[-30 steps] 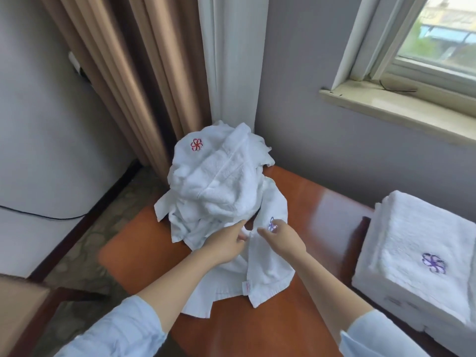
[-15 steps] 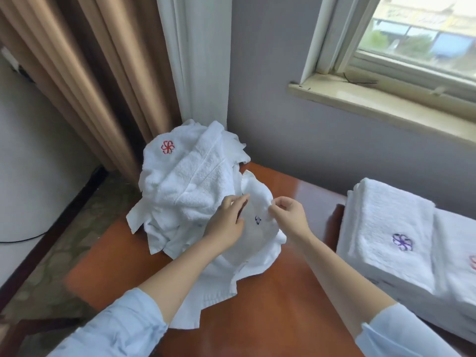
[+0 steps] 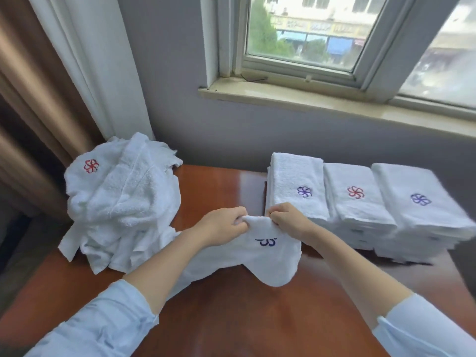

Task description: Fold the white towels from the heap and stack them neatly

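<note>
A heap of crumpled white towels [image 3: 121, 202] sits on the left of the brown wooden table [image 3: 244, 313]; its top towel bears a red flower mark. Both of my hands hold one white towel [image 3: 270, 261] with a blue flower mark, lifted at the table's middle. My left hand [image 3: 222, 224] and my right hand [image 3: 288, 217] pinch its upper edge close together, and the cloth hangs down onto the table. Three stacks of folded white towels [image 3: 360, 210] stand side by side at the right, marked purple, red and blue.
A grey wall and a stone window sill [image 3: 309, 101] rise right behind the table. White and brown curtains [image 3: 64, 81] hang at the left behind the heap. The table's left edge drops to the floor [image 3: 15, 243].
Both hands have drawn the blue-marked towel off the heap and rightward to the table's middle. My view has swung right, bringing all three folded stacks into sight.
</note>
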A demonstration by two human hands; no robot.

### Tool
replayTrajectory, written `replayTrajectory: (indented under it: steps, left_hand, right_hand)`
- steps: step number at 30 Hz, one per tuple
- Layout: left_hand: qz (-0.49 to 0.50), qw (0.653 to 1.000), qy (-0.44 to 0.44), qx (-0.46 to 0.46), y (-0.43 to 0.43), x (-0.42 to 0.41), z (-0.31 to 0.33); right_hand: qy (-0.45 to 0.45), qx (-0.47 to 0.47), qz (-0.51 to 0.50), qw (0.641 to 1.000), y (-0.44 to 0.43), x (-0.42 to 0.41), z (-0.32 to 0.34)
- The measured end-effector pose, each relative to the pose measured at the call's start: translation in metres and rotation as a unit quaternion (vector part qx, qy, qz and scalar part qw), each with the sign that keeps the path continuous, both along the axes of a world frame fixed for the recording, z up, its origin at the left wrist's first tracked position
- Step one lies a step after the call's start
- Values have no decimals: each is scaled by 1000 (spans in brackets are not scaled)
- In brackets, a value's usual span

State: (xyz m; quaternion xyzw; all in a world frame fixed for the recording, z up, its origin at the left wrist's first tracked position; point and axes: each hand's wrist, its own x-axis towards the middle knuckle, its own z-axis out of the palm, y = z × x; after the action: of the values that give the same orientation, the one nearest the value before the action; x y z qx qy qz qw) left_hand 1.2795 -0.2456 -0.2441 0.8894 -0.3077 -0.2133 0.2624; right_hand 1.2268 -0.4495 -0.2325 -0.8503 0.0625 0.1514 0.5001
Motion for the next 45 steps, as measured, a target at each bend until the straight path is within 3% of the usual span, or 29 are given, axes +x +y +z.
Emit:
replayTrajectory:
  steps: [8,13,17,24,27,32,36,38,42,45]
  left_hand:
    - [-58,997,40,31,-81,-69,9]
    - [-86,990,93,60,-130,-116,4]
    - [-133,973,140,122,-175,-161,-20]
    - [-108,973,155,135,-238,-224,-66]
    - [-91,977,140,131,-262,-240,-79]
    - [-82,978,139,135,-298,-261,-93]
    - [-97,956,254,114,-310,-271,-101]
    - [-94,958,253,95,-313,-272,-102]
    - [13,973,228,23,-307,-260,-95]
    - [95,977,191,-7,-283,-242,-84]
  right_hand:
    - [18,-196,64,978,-87,-65,-13]
    - [10,-307,148,940,-141,-103,-13]
    - [23,-350,196,916,-185,-140,-27]
    - [-6,-433,185,882,-245,-207,-72]
    - [16,-438,150,886,-261,-231,-85]
    - [144,-371,108,911,-267,-263,-97]
    - [163,-368,67,913,-272,-281,-107]
    - [161,-407,72,896,-277,-286,-113]
    - [219,-479,107,843,-280,-278,-113]
    - [139,-475,61,867,-267,-261,-106]
